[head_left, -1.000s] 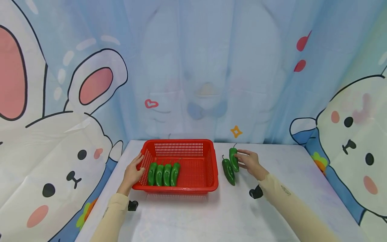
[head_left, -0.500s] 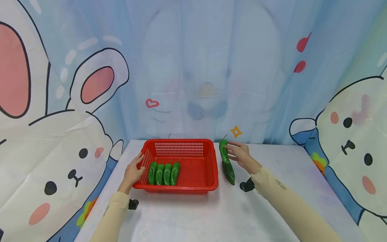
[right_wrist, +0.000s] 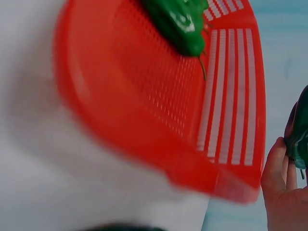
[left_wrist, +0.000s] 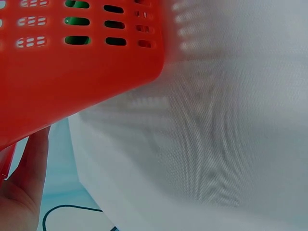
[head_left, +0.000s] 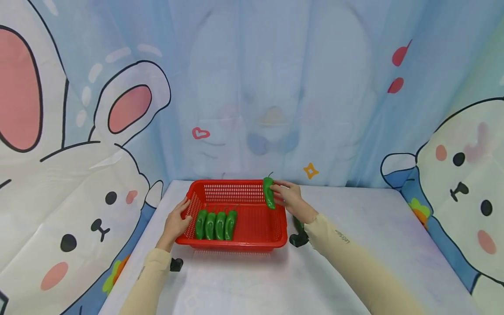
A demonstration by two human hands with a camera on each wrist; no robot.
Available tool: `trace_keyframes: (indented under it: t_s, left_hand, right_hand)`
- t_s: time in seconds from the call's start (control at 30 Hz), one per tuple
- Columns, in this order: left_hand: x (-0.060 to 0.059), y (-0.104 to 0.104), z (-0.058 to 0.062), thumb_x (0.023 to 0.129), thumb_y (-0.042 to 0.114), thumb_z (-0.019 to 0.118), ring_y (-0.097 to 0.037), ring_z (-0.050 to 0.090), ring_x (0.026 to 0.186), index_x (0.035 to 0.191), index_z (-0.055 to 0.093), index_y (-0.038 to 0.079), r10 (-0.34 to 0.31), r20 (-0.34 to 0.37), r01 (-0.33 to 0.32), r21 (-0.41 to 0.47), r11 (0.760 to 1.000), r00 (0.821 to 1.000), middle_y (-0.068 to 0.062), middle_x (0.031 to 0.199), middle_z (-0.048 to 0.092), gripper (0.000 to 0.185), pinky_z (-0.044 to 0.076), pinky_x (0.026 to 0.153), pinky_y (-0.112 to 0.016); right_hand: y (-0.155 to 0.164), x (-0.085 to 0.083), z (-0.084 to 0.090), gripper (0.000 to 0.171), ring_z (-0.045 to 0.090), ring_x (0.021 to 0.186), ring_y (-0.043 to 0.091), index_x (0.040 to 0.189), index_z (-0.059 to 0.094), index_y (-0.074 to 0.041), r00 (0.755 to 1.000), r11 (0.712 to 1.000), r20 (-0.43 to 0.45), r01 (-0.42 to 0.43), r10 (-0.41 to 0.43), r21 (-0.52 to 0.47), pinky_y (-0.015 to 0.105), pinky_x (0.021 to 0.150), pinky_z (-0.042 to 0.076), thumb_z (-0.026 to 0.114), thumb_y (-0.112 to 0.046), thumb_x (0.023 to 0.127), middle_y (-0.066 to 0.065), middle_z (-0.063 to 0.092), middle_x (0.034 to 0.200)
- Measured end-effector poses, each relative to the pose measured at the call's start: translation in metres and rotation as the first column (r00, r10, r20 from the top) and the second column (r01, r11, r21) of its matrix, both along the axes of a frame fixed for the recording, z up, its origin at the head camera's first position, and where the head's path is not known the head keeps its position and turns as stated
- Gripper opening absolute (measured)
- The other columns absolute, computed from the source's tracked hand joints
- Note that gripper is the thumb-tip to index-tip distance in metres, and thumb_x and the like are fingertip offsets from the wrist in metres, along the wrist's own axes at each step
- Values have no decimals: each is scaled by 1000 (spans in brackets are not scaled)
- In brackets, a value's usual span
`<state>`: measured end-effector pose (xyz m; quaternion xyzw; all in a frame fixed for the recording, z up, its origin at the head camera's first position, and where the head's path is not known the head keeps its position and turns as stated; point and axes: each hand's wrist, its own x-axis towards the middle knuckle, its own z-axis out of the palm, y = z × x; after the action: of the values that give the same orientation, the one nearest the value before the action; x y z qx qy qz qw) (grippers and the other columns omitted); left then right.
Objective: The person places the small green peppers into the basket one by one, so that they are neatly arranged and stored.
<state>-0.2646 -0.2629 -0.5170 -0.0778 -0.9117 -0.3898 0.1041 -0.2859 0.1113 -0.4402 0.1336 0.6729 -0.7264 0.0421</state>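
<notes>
The red perforated plastic basket (head_left: 236,214) has not shifted, the left hand (head_left: 176,222) resting open against its left rim. The right hand (head_left: 290,199) has carried its pinched glossy green pepper (head_left: 269,194) from beside the basket to above its right rim, ready for setting inside.

Second loose pepper (head_left: 298,224) right of basket (head_left: 236,240): mostly hidden behind right forearm. Right wrist view: held pepper (right_wrist: 299,130) cut by frame edge, basket near rim blurred.

Small dark print on the right sleeve (head_left: 341,236), too small to read, no other writing
</notes>
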Motion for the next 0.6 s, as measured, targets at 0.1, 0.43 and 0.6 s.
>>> trace_keyframes:
  t_s: [0.1, 0.43, 0.6]
  left_hand:
    - [-1, 0, 1, 87, -3, 54, -37, 35, 140, 147, 43, 0, 1, 28, -1, -4, 1000, 1000, -12, 157, 34, 62, 40, 76, -37]
    - [-3, 1, 0, 86, -4, 55, -35, 33, 142, 147, 43, -1, -3, 33, 3, 7, 1000, 999, -12, 157, 34, 62, 40, 77, -37]
    - [-3, 0, 1, 86, -5, 55, -36, 35, 140, 147, 44, 0, -1, 28, 0, 9, 1000, 1000, -11, 157, 35, 62, 39, 71, -35]
  right_hand:
    - [-15, 0, -3, 44, 68, 88, 16, 134, 58, -1, 1000, 999, -8, -9, 8, -43, 38, 82, 56, 66, -12, 93, 13, 66, 112]
    - [-61, 4, -19, 39, 67, 100, 29, 129, 62, -1, 1000, 997, 30, 1, 1, -71, 44, 85, 54, 67, -13, 92, 18, 64, 121]
    - [-78, 8, -30, 37, 65, 108, 36, 126, 64, 0, 999, 998, 51, 17, -14, -66, 47, 88, 53, 66, -12, 92, 20, 65, 121]
